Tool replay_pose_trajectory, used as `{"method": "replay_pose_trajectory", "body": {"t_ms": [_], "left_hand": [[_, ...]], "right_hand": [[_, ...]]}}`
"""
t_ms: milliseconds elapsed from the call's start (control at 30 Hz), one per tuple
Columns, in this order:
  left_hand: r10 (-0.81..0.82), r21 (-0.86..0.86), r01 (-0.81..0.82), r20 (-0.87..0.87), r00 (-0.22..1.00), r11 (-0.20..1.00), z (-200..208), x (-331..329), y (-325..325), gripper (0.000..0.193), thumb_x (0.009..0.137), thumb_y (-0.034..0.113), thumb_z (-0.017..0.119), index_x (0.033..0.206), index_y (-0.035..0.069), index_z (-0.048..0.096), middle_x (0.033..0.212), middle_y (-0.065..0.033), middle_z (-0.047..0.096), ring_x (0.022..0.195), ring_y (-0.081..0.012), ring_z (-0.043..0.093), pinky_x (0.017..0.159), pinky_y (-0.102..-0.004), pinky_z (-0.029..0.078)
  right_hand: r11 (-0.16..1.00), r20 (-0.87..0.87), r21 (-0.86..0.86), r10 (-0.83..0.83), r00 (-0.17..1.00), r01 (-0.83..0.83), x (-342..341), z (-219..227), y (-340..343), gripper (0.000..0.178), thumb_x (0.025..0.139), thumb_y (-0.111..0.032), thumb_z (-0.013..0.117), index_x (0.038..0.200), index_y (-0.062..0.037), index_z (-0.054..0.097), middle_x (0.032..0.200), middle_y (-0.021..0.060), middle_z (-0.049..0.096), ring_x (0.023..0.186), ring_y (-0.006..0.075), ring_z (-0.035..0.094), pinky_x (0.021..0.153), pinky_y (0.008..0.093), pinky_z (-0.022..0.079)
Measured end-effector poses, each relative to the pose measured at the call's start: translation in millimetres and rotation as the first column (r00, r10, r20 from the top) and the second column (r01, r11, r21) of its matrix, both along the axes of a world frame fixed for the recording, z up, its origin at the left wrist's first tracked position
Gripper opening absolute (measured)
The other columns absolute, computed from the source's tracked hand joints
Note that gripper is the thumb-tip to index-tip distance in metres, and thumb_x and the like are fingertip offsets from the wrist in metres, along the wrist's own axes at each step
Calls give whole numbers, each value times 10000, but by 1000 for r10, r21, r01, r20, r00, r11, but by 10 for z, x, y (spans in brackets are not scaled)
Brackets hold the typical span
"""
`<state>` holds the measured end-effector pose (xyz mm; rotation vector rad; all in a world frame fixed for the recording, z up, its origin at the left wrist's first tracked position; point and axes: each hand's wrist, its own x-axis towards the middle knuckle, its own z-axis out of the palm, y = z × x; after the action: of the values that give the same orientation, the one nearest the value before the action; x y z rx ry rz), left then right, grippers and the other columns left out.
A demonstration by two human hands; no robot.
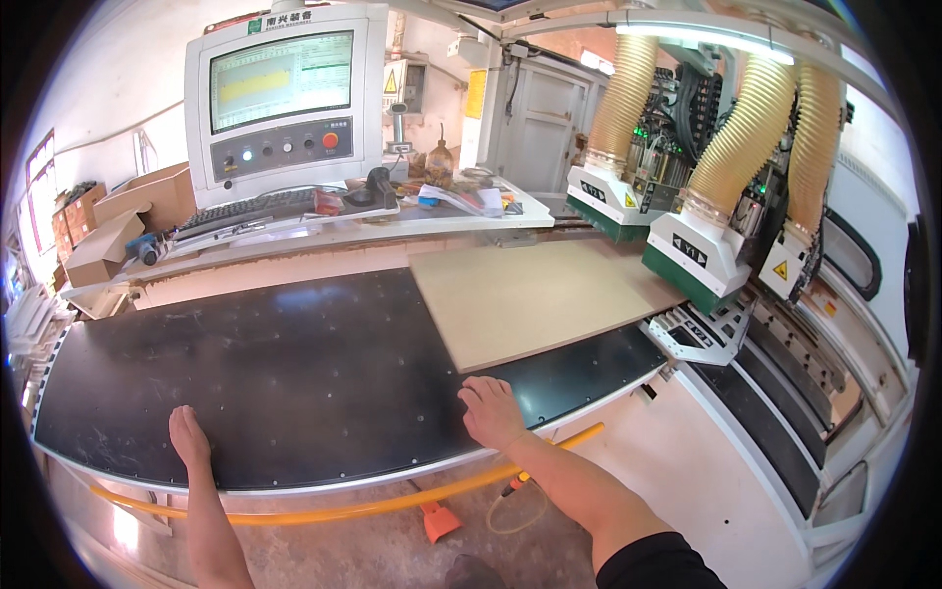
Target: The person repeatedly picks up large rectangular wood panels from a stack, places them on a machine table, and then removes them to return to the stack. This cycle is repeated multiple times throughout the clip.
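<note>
Left hand [189,435] was over the left part of the black surface [294,378], fingers together and loosely curled, nothing seen in it; couldn't tell if it pressed down. Right hand [491,410] was just beside the near left corner of the tan board [530,299], fingers bent and close together, no grip on the edge visible; contact with the corner unclear. Board lay flat on the right part of the surface, right end reaching in by the white and green machine heads [695,253]. Main risk, my call: skewing, since a shove at that one corner would likely have turned the board rather than slid it straight. Its right end could then have caught on the metal plate [699,334] near it. Pinched fingers were another risk if the heads moved with a hand in close. Smooth-looking surface could have let the board slip too far under a hard push. Yellow rail [334,514] ran along the front, so leaning in might have bumped it.
</note>
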<state>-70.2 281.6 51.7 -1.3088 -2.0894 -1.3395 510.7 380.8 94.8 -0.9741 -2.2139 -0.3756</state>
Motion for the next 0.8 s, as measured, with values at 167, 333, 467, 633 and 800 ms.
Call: {"method": "replay_pose_trajectory", "body": {"t_ms": [167,333,467,633,800], "left_hand": [[-75,69,70,75,994,995,402,668,172,233,989,151,495,1077,-21,624,1095,-180,634,1051,-347,595,957,-414,452],[-520,128,527,-80,850,840,1014,2030,728,166,879,48,528,1009,0,620,1158,-185,638,1101,-358,593,990,-424,446],[-644,-133,630,-170,746,765,1146,2831,1107,247,904,138,566,1125,33,597,1260,-188,604,1205,-385,532,1045,-467,404],[-643,-312,585,-130,755,749,839,2995,1630,300,950,222,557,1175,26,576,1305,-207,571,1222,-400,519,1060,-490,391],[-606,-426,507,-134,784,749,532,2772,1990,320,972,238,539,1192,5,545,1287,-223,565,1206,-411,518,1053,-500,391]], "right_hand": [[1000,-18,-14,22,1000,-23,28,-36,56,343,729,-83,650,1067,-89,596,1187,87,566,1118,295,554,960,459,420],[999,-83,-21,28,996,-30,20,-45,43,378,741,-64,638,1113,-92,581,1212,107,560,1116,316,556,973,466,420],[995,-205,-49,70,976,-82,218,53,98,442,731,-72,659,1162,-100,561,1254,123,542,1140,340,536,987,498,406],[997,-188,-18,-83,979,81,1091,178,696,443,744,-73,666,1173,-84,556,1264,161,554,1168,366,521,1010,513,377],[946,-3,-133,-299,954,296,1954,76,1492,339,851,-178,633,1162,-55,580,1223,147,589,1161,331,548,1012,479,380]]}}
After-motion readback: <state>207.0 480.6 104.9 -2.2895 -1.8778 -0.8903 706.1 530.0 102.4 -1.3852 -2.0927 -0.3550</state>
